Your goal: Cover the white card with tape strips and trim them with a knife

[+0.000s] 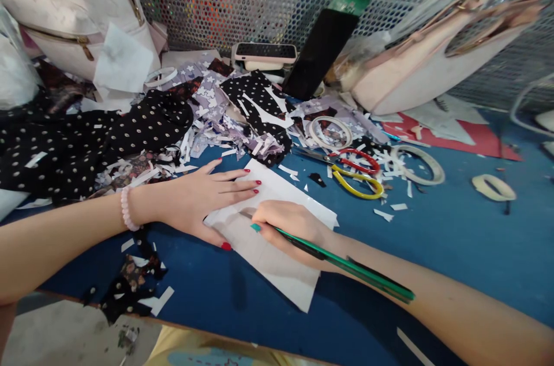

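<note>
A folded sheet of white paper point(277, 265) lies at a slant on the blue table. Across its upper left part my left hand point(197, 198) rests flat, fingers spread, with a pink bead bracelet at the wrist. My right hand point(294, 227) is closed around a slim pen with a long green and black barrel point(367, 275), its tip down at the paper near my left fingers. Beyond the paper lie scissors point(357, 175) with one red and one yellow handle, their blades partly among scraps.
Black polka-dot fabric point(147, 123) and paper scraps heap at the left and back. Tape rolls point(418, 165) lie to the right. A phone point(266, 52), a leaning bottle point(326, 43), a pale handbag point(407, 77) and a backpack point(64, 14) stand before a perforated metal screen point(186, 2).
</note>
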The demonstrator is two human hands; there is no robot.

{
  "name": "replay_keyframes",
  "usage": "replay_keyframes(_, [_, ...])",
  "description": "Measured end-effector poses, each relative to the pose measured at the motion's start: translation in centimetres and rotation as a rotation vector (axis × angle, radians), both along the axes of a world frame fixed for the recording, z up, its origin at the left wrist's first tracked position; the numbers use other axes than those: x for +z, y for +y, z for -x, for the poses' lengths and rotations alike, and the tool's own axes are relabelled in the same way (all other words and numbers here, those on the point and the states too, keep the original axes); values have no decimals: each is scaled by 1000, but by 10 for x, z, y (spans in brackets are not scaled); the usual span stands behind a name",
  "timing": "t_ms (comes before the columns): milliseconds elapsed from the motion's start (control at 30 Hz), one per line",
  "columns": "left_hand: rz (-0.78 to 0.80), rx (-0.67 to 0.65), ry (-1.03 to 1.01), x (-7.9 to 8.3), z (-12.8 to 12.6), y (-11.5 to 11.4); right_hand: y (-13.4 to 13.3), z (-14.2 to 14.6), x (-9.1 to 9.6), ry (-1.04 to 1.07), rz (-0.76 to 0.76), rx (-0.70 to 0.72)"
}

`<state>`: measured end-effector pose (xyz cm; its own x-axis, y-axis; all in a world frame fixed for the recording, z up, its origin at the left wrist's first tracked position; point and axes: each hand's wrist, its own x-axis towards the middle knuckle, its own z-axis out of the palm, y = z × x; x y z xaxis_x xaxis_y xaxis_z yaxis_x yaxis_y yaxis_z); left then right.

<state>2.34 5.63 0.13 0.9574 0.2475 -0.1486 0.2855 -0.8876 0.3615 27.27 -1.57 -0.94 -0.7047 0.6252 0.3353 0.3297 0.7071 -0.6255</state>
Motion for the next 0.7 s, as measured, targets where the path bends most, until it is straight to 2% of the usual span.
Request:
replay_keyframes(200, [-5, -4, 40, 1, -1, 0, 0, 6, -13, 149, -94, -2])
replay_keyframes(500, [-6, -10, 18, 2, 0, -1, -2, 5, -18, 99, -13, 15])
replay_keyframes(700, [-30, -3, 81, 5, -1, -1, -1, 5, -20, 122, -20, 16])
